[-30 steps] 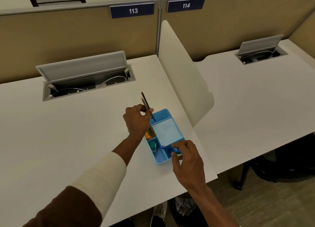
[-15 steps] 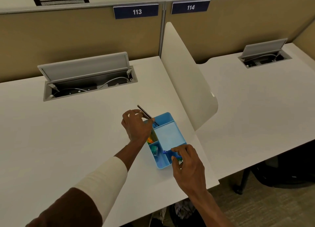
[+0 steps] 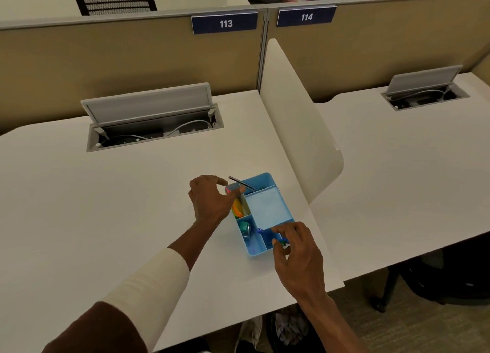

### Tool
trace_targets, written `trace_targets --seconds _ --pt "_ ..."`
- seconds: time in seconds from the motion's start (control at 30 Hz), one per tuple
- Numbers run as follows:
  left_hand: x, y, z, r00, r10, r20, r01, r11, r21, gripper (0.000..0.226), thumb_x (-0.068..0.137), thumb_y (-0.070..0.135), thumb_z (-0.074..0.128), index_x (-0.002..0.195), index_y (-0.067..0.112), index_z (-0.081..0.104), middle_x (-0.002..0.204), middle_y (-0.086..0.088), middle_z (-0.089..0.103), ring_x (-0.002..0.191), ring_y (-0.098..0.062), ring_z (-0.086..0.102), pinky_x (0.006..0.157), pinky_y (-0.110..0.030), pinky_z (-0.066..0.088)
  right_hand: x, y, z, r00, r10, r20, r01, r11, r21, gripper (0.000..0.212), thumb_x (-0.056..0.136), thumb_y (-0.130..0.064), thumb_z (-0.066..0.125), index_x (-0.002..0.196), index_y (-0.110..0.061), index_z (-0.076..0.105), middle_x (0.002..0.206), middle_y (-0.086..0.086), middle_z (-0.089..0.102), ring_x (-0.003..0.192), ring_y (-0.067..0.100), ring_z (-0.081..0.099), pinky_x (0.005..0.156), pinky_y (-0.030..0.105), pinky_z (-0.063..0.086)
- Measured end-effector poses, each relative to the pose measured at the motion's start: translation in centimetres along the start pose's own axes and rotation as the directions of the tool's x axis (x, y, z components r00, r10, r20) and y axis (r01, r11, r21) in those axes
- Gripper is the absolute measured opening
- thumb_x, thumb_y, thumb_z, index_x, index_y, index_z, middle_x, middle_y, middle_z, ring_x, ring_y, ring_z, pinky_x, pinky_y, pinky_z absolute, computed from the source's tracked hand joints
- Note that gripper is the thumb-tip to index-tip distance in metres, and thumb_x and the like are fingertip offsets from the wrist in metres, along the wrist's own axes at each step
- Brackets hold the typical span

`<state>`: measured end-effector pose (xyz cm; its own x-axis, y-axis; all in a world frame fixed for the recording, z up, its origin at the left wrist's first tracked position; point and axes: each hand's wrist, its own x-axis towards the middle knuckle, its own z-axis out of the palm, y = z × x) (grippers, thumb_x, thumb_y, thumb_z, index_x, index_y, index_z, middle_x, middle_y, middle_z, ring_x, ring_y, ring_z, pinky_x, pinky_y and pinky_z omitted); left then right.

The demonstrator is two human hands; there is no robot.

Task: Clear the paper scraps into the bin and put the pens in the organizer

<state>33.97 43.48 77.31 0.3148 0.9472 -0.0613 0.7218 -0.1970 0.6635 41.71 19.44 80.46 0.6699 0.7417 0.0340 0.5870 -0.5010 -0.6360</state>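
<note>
1 blue organizer (image 3: pixel 267 209) on desk (image 3: pixel 119 206), 1 dark pen (image 3: pixel 242 183) lying across its far-left rim. L hand (image 3: pixel 210 201) spread open just beside pen, holding nothing. R hand (image 3: pixel 297 251) pinches small blue/green item (image 3: pixel 281 241) at organizer's near-right corner; white divider (image 3: pixel 299 129) right of organizer.

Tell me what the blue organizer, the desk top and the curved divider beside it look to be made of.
Blue organizer: probably moulded plastic, given its thin even walls, rounded corners and matte uniform colour. Desk top: seems a white laminate, smooth and low in sheen, though the core is not visible. Curved divider: a rigid cream panel with a rounded edge, plastic or coated board; the view cannot settle which.
</note>
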Motion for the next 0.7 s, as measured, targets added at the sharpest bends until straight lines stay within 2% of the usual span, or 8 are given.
trace_targets --seconds 0.23,0.37,0.43,0.5,0.6,0.7 --pt "-4.5 -1.8 -2.6 0.991 -0.010 -0.131 0.012 1.000 0.014 0.027 0.088 0.052 0.076 0.094 0.026 0.072 0.109 0.006 0.069 0.121 -0.020 0.053 0.092 -0.027 0.035 -0.5 0.8 0.2 0.997 -0.074 -0.015 0.074 0.997 0.003 0.038 0.091 -0.019 0.082 0.125 -0.010 0.069 0.131 0.008 0.067 0.114 0.022 0.072 0.080 0.034 0.069" --pt "-7.5 -2.3 -4.0 0.987 0.005 -0.159 0.001 0.999 0.039 0.028 0.090 0.052 0.074 0.084 0.025 0.071 0.094 0.009 0.070 0.103 -0.014 0.059 0.078 -0.026 0.041 -0.5 0.9 0.1 0.995 -0.097 -0.001 0.097 0.995 0.003 0.038 0.090 -0.020 0.082 0.125 -0.009 0.070 0.131 0.009 0.067 0.115 0.023 0.072 0.082 0.036 0.069" --pt "-8.7 -2.7 -4.7 0.992 -0.004 -0.127 0.008 1.000 0.029 0.031 0.091 0.054 0.073 0.080 0.025 0.070 0.081 0.012 0.070 0.081 -0.011 0.065 0.071 -0.028 0.049 -0.4 0.7 0.0 0.992 -0.128 0.001 0.128 0.992 -0.006 0.038 0.090 -0.018 0.083 0.124 -0.008 0.070 0.129 0.010 0.067 0.112 0.024 0.072 0.081 0.036 0.069" --pt "-9.5 -3.0 -5.6 0.999 -0.002 -0.049 0.004 0.999 0.040 0.033 0.090 0.054 0.074 0.078 0.024 0.070 0.071 0.012 0.070 0.068 -0.010 0.066 0.066 -0.030 0.056 -0.1 0.4 -0.1 0.988 -0.157 0.004 0.157 0.988 -0.009 0.036 0.091 -0.020 0.082 0.123 -0.009 0.070 0.127 0.010 0.067 0.111 0.023 0.072 0.081 0.035 0.069" --pt "-10.7 -3.4 -6.9 0.999 0.021 0.035 -0.024 0.996 0.080 0.033 0.090 0.053 0.075 0.078 0.022 0.071 0.069 0.009 0.071 0.066 -0.012 0.067 0.067 -0.033 0.059 0.6 -0.4 -0.6 0.982 -0.187 0.040 0.188 0.981 -0.044 0.038 0.093 -0.026 0.080 0.125 -0.010 0.069 0.130 0.009 0.066 0.118 0.022 0.069 0.086 0.031 0.066" --pt "-11.2 -3.7 -8.3 0.999 0.029 0.045 -0.034 0.994 0.102 0.033 0.090 0.053 0.075 0.076 0.024 0.069 0.067 0.009 0.069 0.065 -0.011 0.066 0.066 -0.032 0.057 1.5 -1.4 -1.0 0.976 -0.203 0.072 0.207 0.977 -0.043 0.038 0.094 -0.029 0.079 0.127 -0.013 0.069 0.134 0.008 0.067 0.121 0.023 0.068 0.086 0.031 0.065"
